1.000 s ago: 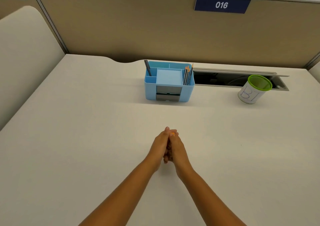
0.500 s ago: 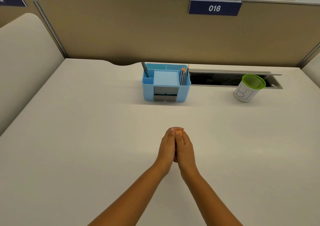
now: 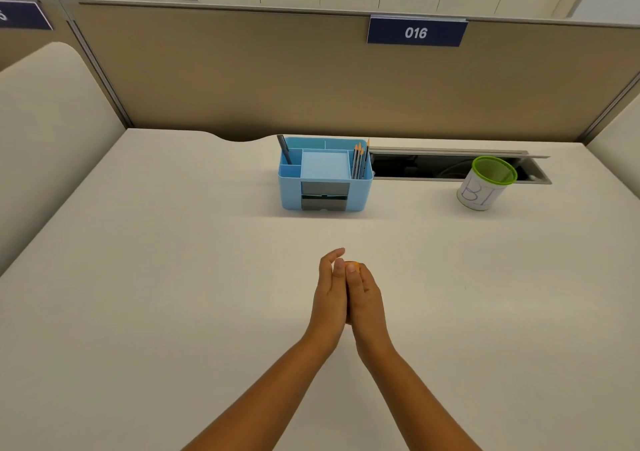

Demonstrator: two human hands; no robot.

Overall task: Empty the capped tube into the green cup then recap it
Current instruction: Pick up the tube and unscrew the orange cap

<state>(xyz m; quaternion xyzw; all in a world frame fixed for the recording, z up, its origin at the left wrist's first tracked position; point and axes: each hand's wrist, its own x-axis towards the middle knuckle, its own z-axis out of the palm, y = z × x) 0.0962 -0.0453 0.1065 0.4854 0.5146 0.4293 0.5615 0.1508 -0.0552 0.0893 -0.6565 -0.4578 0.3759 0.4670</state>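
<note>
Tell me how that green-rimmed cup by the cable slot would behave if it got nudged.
The green cup looks like thin mesh and seems empty, so it is probably light and would slide or tip easily. It stands upright beside the open cable slot, so a push backward might drop it in.

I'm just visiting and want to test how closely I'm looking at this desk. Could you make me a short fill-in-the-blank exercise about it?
1. The sign on the partition reads ____.
2. The cup has a rim coloured ____.
3. The left hand and right hand are pressed together around something small and ____ in colour.
4. The desk organiser stands to the ____ of the cup, as the person sees it.

Missing words: 016; green; orange; left
</note>
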